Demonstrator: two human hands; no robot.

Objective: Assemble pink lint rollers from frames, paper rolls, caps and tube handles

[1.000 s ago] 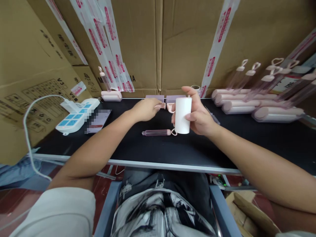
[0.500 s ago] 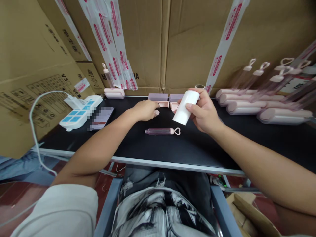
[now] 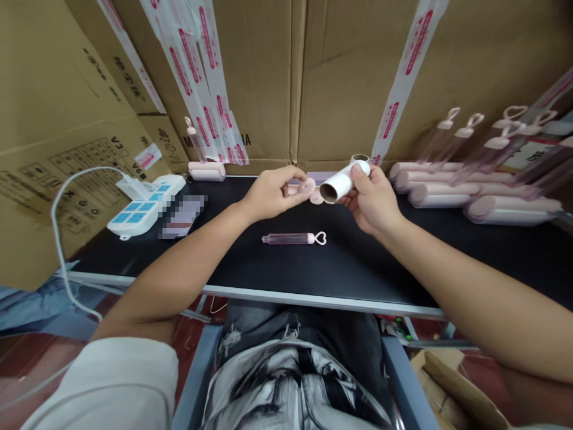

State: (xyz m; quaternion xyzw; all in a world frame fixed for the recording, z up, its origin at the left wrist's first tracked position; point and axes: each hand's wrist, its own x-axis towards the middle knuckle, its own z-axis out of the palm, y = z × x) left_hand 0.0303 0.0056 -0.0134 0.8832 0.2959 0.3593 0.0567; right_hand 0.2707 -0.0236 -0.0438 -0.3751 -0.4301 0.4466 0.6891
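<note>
White roll [image 3: 347, 181] just right of frame ctr, off the table, in R hand [image 3: 372, 194]: fingers + thumb wrapped round its far/right end, firm grip. Long axis slants, hollow end twd lower L, other end twd upper R. Pink cap [image 3: 307, 186] at ctr, pinched btwn thumb & fingertips of L hand [image 3: 274, 194]. Key relation: cap sits just L of roll's open end, small gap, not touching; L hand is the nearer one to that end, R hand is at the opp. end. Exact tilt of cap: can't tell.

Pink part [image 3: 317, 197] behind, btwn cap & roll, partly hidden. Below hands, pink tube [image 3: 289, 239] lies flat on black table [image 3: 358, 269], axis L–R, heart loop at R end, nobody touching it. Second roll [image 3: 360, 159] behind R hand, mostly hidden. Upper R: row of pink holders [image 3: 441, 195] w/ upright tubes. Mid L: power strip [image 3: 145, 208], pixelated flat item [image 3: 183, 218] beside it. Cardboard [image 3: 255, 77] across top.
</note>
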